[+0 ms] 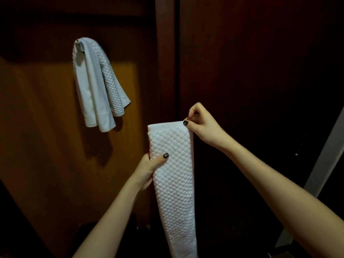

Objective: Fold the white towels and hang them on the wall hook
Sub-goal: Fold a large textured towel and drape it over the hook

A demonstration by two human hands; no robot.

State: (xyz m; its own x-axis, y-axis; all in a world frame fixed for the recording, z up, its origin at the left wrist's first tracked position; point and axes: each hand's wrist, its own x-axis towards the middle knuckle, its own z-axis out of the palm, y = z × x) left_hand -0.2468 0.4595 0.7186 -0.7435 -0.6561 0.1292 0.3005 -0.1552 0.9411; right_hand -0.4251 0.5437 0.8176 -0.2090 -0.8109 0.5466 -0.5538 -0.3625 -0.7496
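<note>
A person holds a white towel (pixel 174 174), folded into a long, narrow strip with a quilted diamond texture, upright in front of a dark wooden wall. The right hand (pixel 202 125) pinches the strip's top right corner, its fingers (pixel 193 110) curled tightly together over the folded top edge, a dark-painted thumbnail showing against the cloth. The left hand (pixel 149 168) grips the strip's left edge some way below the top, thumb lying across the front face and the other fingers hidden behind the fabric. The towel hangs straight down from both hands, and its lower end runs out of the bottom of the view.

Up and to the left, well apart from the hands, hanging towels (pixel 96 82) are draped over a metal hook (pixel 79 46) on an orange-brown wood panel (pixel 46 127). There appear to be two of them, a smooth one lying nearer the wall and a quilted one over it to the right, though the dim light makes the count hard to confirm. Their loose ends fall at uneven lengths and cast a shadow on the panel below.

A darker reddish panel (pixel 260 71) fills the wall behind and to the right of the held towel. A pale slanted strip (pixel 323 164) crosses the far right edge; what it is cannot be made out.
</note>
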